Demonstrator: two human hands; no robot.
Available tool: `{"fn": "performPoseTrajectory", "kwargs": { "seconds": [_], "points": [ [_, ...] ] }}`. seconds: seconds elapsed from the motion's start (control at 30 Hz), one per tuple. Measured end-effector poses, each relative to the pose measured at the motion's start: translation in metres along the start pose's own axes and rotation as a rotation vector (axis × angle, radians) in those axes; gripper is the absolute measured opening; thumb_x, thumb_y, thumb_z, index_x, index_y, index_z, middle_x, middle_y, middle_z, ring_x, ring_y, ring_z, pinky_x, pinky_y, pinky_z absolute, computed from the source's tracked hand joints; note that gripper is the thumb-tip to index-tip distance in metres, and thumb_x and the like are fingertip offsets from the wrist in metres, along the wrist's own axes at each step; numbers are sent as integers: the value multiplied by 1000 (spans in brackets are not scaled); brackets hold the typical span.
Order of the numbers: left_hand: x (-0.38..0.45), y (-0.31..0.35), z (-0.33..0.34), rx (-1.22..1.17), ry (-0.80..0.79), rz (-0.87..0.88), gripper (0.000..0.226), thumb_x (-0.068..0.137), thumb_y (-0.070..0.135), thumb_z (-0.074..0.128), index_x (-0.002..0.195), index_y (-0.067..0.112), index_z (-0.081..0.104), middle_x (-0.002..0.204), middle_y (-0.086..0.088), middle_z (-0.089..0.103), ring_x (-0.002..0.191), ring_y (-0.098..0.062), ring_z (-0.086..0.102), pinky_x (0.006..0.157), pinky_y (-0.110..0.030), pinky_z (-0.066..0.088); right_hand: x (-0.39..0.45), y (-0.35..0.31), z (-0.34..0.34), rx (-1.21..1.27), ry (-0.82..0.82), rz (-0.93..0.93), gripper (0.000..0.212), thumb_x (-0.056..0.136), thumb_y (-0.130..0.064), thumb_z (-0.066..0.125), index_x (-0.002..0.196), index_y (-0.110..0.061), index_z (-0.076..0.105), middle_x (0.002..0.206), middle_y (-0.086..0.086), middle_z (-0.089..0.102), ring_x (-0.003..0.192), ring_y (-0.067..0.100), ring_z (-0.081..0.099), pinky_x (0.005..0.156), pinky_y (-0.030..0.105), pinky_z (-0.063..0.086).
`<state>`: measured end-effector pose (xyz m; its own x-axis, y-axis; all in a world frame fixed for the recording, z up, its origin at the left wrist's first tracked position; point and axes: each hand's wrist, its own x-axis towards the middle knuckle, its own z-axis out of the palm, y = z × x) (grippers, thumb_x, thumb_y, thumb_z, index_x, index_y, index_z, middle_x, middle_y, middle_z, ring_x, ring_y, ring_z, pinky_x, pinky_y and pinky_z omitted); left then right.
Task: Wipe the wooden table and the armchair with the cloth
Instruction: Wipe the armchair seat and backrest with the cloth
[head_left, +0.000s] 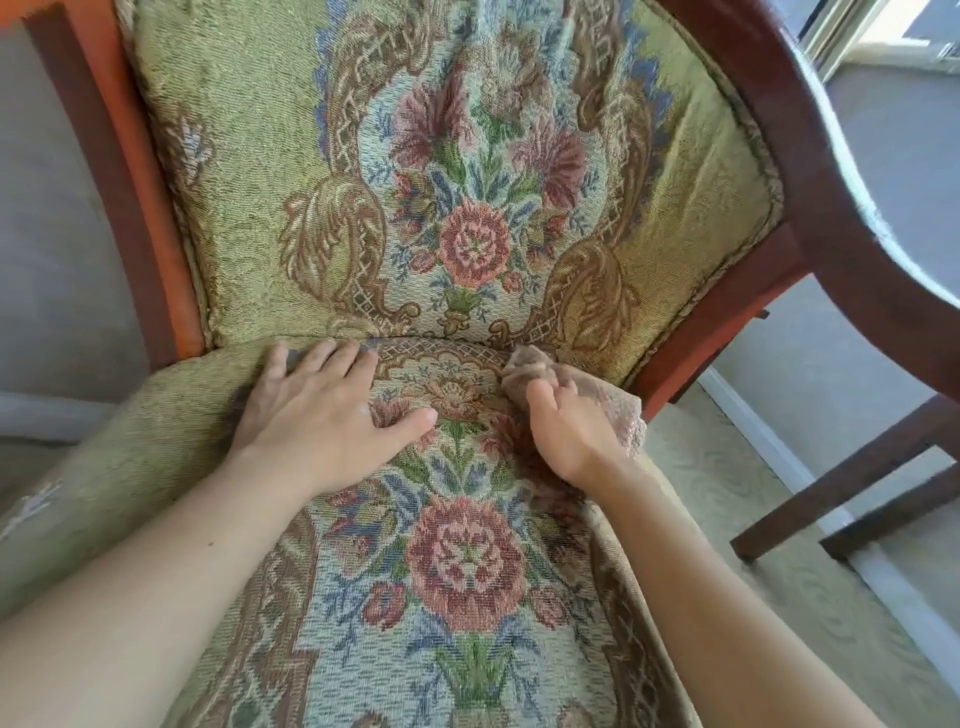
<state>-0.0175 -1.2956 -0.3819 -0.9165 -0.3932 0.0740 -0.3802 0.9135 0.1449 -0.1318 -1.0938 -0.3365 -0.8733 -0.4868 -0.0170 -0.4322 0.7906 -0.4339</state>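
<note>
On the armchair (467, 208) seat, your left hand (322, 410) lies flat; your right hand (571, 426) grips the cloth (535, 364), which may snag in the back crease.

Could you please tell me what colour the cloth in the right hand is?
The cloth is pinkish-tan, bunched in the right hand; the head view shows it.
</note>
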Motion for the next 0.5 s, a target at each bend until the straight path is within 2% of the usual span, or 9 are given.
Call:
{"fn": "performPoseTrajectory", "kwargs": {
  "seconds": [0.03,0.07,0.1,0.17,0.23,0.27,0.37,0.43,0.5],
  "points": [
    [0,0,0,3,4,3,122,65,95,-21,161,24,4,169,5,0,157,-16,0,126,-53,-4,-11,-4,2,-14,-33,-12,49,89,-47,12,87,-27,56,156,18,35,147,27,22,107,39,29],
    [0,0,1,0,10,3,119,67,93,-21,161,24,4,169,5,1,156,-16,0,126,-52,-3,-21,-7,3,-15,-50,-27,36,89,-48,12,75,-33,42,156,16,35,147,25,24,102,36,31],
    [0,0,1,-8,15,1,116,70,91,-21,161,24,4,169,5,0,156,-16,0,126,-52,-4,-30,-11,2,6,-65,-50,31,91,-49,14,71,-36,34,159,10,32,145,22,26,96,34,31],
    [0,-1,1,-28,11,-2,111,73,88,-21,161,25,4,169,6,-1,156,-14,-2,126,-51,-5,-48,-11,-1,89,-83,-94,42,94,-53,17,63,-38,41,156,-4,35,134,12,37,86,30,29],
    [0,-2,0,-43,13,-4,109,73,85,-22,161,27,4,168,8,-1,156,-13,-2,126,-50,-6,-66,-8,-4,230,-86,-69,43,85,-64,20,65,-45,53,114,-21,56,101,3,47,77,25,30],
    [0,-2,0,-51,14,-6,108,72,84,-23,161,28,4,168,9,-2,156,-12,-2,126,-50,-7,-72,-6,-4,335,-84,-31,45,80,-68,22,73,-42,58,94,-22,52,88,4,47,76,24,32],
    [0,-2,-2,-92,24,-14,108,71,84,-26,160,30,1,166,11,-9,154,-12,-10,126,-48,-11,-74,-1,-13,843,-210,81,63,85,-61,31,110,-22,73,101,1,72,96,22,67,91,37,51],
    [1,-1,-5,-195,61,-32,109,70,88,-23,160,31,1,163,12,-16,153,-12,-17,124,-42,-15,-67,-3,-29,1189,-166,168,52,89,-48,39,101,-15,78,105,18,74,95,31,72,75,36,59],
    [7,-1,-11,-289,132,-53,109,72,90,-17,161,30,1,164,13,-19,152,-11,-21,120,-37,-13,-51,-4,-44,1394,-33,218,46,87,-44,45,96,-14,79,102,20,74,86,31,74,70,38,58]
  ]
}}
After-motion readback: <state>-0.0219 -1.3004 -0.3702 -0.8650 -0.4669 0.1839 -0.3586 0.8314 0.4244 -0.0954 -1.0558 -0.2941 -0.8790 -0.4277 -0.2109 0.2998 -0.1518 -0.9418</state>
